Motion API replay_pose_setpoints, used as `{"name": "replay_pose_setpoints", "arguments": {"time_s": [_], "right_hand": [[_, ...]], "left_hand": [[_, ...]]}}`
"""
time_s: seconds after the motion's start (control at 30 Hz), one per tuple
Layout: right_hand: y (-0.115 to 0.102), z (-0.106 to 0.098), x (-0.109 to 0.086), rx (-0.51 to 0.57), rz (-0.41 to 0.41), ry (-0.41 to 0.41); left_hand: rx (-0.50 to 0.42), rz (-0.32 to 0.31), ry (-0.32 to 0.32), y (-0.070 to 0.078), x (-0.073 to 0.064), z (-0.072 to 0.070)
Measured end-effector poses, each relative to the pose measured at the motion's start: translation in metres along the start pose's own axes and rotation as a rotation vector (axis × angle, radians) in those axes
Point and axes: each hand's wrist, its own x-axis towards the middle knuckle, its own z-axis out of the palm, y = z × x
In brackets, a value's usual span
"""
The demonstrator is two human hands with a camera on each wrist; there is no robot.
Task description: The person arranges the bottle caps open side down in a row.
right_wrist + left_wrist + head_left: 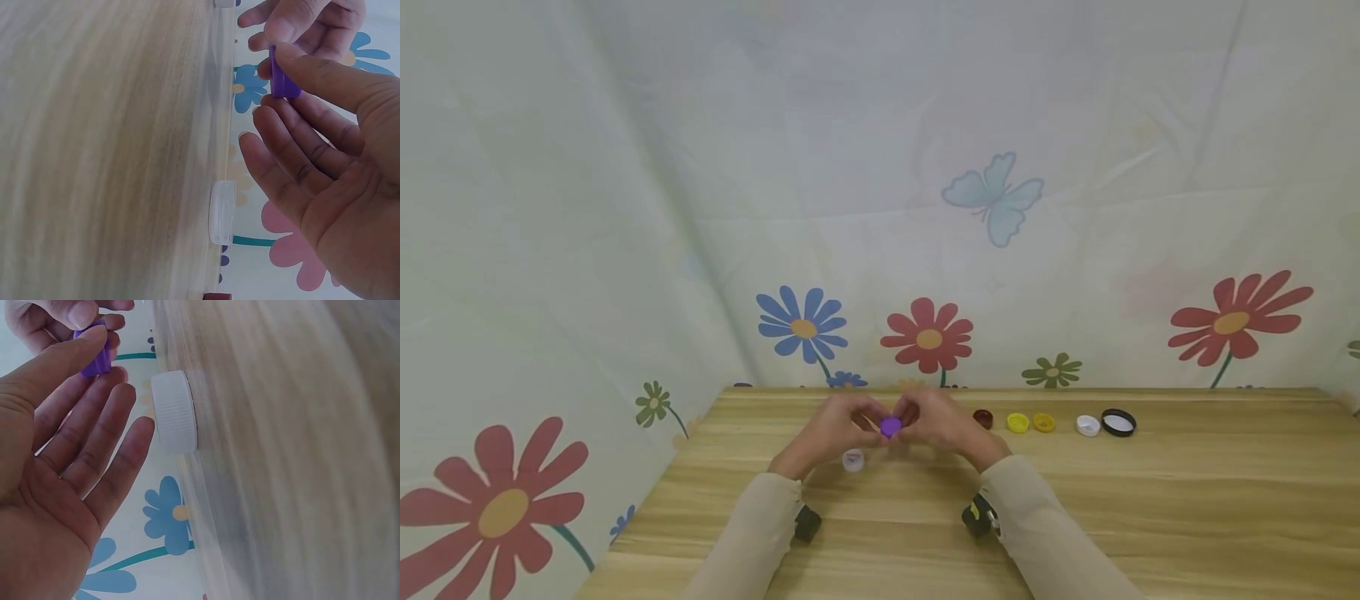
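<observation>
A small purple cap (891, 427) is held up over the table between both hands. My left hand (842, 429) pinches it from the left, thumb on one side and fingertips behind. From the other side my right hand (942, 423) pinches the same cap (284, 78) with thumb and fingers. In both wrist views the lower fingers of each hand spread away from it. On the table just below the left hand lies a white cap (853, 460) with faint red print; its ribbed side (175, 412) shows in the left wrist view.
To the right of the hands, a row holds a dark red cap (982, 419), two yellow caps (1018, 423), a white cap (1087, 426) and a black-rimmed lid (1107, 425). A clear ribbed cap (222, 212) stands near the right hand. A flowered cloth (850, 250) hangs behind the wooden table (910, 542).
</observation>
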Motion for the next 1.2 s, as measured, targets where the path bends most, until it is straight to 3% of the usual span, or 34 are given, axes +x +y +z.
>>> {"name": "replay_pose_setpoints", "arguments": {"time_s": [0.3,1.2], "right_hand": [[-0.0013,0.0018,-0.0001,0.003,0.006,-0.015],[0.001,0.0026,-0.0011,-0.036,0.022,-0.067]], "left_hand": [[0.022,0.012,-0.007,0.0005,-0.0005,0.0008],[0.027,-0.042,-0.076,0.0019,-0.0022,-0.0001]]}}
